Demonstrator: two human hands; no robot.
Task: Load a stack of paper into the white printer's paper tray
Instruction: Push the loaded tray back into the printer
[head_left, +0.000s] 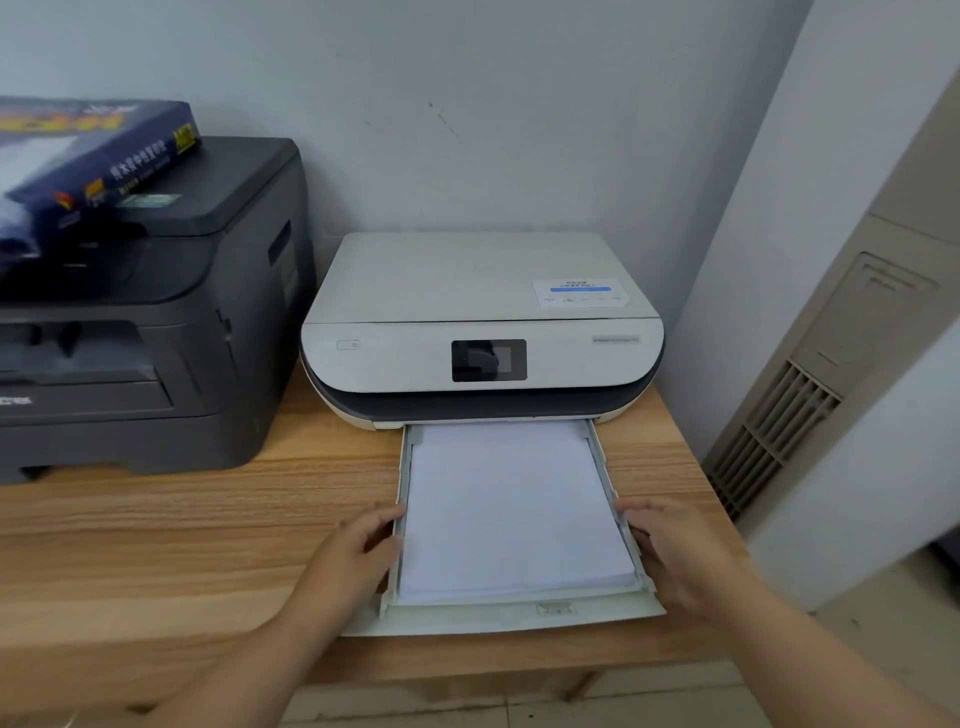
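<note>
In pulled-out tray (605, 460), paper stack (511, 512), far edge hidden under printer (480, 332)

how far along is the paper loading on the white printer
Done: the stack of paper already lies flat in the pulled-out paper tray. In hand: the left hand and right hand rest on the tray's two side walls. Left: the tray is not yet pushed back into the white printer; most of it juts out over the table edge.

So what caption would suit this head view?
Both hands, left hand and right hand, grip the paper tray holding the paper stack.
</note>
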